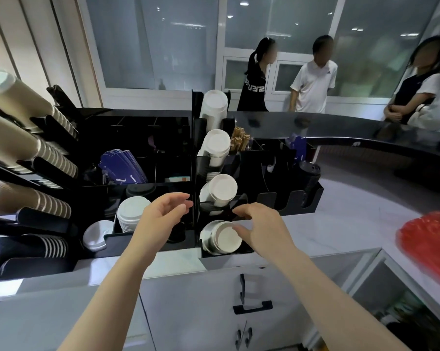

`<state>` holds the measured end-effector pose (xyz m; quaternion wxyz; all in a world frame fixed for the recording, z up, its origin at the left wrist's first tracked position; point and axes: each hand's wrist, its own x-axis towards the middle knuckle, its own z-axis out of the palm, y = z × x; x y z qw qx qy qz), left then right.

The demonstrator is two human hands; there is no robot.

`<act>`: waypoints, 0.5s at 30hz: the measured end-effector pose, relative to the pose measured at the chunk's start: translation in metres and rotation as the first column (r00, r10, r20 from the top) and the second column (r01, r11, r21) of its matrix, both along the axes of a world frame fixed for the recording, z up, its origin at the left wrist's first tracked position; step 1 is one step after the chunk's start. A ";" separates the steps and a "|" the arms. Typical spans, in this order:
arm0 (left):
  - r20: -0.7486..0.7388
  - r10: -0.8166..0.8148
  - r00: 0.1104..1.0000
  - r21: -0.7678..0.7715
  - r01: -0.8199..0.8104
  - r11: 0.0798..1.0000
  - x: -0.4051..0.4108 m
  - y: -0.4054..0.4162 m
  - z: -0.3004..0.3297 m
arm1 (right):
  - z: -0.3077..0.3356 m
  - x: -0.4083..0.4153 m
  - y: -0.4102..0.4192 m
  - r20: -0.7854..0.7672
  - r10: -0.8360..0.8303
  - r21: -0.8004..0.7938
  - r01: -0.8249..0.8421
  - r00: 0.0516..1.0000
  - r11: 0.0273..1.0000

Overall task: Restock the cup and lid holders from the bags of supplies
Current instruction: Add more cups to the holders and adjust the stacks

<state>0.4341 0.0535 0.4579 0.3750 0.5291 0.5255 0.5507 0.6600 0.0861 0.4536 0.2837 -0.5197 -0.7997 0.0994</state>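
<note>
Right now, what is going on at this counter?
A person is reaching with both bare hands into a black tiered cup holder. The right hand touches the lowest stack of white paper cups, fingertips on its rim. The left hand hovers open, holding nothing, beside a stack of white plastic lids. A red plastic bag lies on the counter to the right.
</note>
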 end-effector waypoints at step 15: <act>-0.045 -0.042 0.998 0.188 0.049 0.981 -0.028 0.077 0.053 | 0.078 -0.031 0.080 -0.398 -0.012 0.129 0.069 0.917 0.989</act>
